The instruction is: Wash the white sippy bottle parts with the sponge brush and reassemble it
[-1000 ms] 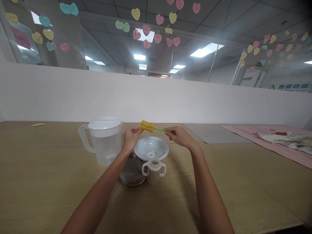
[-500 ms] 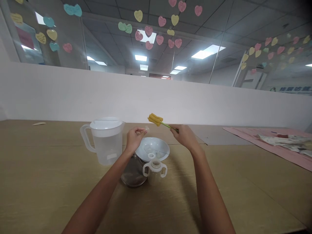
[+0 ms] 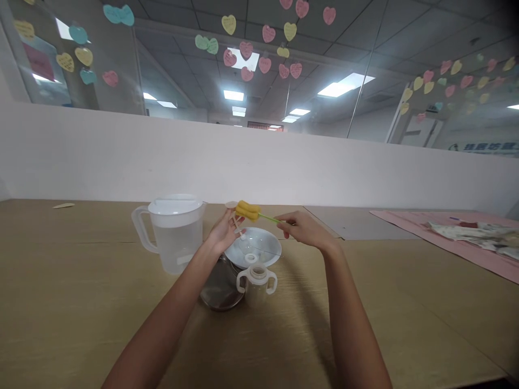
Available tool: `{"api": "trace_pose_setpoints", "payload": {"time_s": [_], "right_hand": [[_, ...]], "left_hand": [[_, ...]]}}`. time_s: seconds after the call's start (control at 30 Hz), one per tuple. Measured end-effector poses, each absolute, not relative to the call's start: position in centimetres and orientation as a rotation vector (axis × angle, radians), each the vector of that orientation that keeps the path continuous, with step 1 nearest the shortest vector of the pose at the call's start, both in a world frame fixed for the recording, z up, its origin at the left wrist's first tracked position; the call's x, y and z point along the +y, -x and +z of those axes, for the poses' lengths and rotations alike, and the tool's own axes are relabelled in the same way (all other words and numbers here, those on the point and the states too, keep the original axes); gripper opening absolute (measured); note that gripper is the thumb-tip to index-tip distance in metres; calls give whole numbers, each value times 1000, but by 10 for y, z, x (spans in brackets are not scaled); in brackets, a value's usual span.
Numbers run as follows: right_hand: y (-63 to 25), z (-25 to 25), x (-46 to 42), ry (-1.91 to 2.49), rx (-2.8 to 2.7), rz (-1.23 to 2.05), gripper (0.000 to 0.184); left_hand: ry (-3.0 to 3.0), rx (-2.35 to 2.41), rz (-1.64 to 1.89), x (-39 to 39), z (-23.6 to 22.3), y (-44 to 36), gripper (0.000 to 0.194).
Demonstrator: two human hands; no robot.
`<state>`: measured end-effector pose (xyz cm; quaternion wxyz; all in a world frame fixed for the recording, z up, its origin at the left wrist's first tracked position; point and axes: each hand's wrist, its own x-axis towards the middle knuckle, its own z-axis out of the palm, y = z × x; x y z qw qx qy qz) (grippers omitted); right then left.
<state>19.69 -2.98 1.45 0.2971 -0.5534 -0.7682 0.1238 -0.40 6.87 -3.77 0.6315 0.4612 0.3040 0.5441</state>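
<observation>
My right hand (image 3: pixel 302 227) is closed round the green handle of a bottle brush (image 3: pixel 248 210) with a yellow sponge head. The sponge points left and meets the fingers of my left hand (image 3: pixel 223 232). Those fingers pinch a bottle nipple (image 3: pixel 231 205), pale and translucent, with a thin straw hanging over the bowl; its exact shape is blurred. Below both hands stands a white bowl (image 3: pixel 273 247) with liquid and a white ring (image 3: pixel 251 259) in it. In front of the bowl, a clear baby bottle (image 3: pixel 256 294) stands upright, uncapped, with two white handles.
A lidded translucent pitcher (image 3: pixel 178 237) stands left of my left hand. Partly under my left forearm lies a round metal lid or tray (image 3: pixel 223 294). Far right, a pink cloth (image 3: pixel 399 221) carries crumpled fabric. A white wall (image 3: pixel 259 167) borders the table's back.
The yellow sponge has moved left and down to my left hand. My left hand has turned and its fingers have spread somewhat, showing the thin straw. The bowl and bottle stay put.
</observation>
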Motion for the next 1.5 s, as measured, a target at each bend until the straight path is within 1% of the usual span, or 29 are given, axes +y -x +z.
{"api": "trace_pose_setpoints", "payload": {"time_s": [0.1,0.3,0.43,0.6,0.73,0.83,0.9,1.0,1.1,1.13,1.2,1.27,1.3,1.33,1.43,1.5], "right_hand": [[-190,13,-28,1424,-2049,387,34],[-195,14,-32,1456,-2208,563,34],[-211,19,-43,1547,-2222,572,34],[-208,21,-43,1494,-2059,417,37],[-198,20,-39,1469,-2164,542,37],[-205,20,-41,1529,-2238,575,35],[-213,21,-44,1578,-2248,572,33],[-223,22,-50,1621,-2153,555,34],[-226,23,-52,1668,-2050,533,34],[-225,23,-52,1687,-2038,533,33],[-224,23,-51,1730,-2030,536,33],[-223,23,-50,1768,-2030,531,32],[-222,23,-49,1783,-2030,530,32],[-222,23,-49,1795,-2029,529,31],[-221,23,-49,1816,-2020,519,30],[-221,23,-49,1829,-2004,509,30]], "left_hand": [[-924,568,1180,66,-31,7,33],[-967,513,1204,67,-28,12,33],[-949,542,1202,66,-30,11,28],[-903,439,1146,58,-27,6,23],[-984,423,1164,54,-21,7,26],[-1080,497,1191,54,-19,9,21],[-1135,539,1204,55,-19,10,22],[-1315,688,1289,57,-22,12,30],[-1709,969,1362,59,-25,22,37],[-1841,1061,1354,60,-26,27,36],[-2002,1232,1300,63,-29,37,28],[-2022,1357,1236,67,-34,46,15],[-2004,1394,1205,70,-38,49,12],[-1983,1412,1173,72,-43,52,14],[-1921,1408,1107,79,-63,55,29],[-1874,1376,1118,82,-75,56,30]]}}
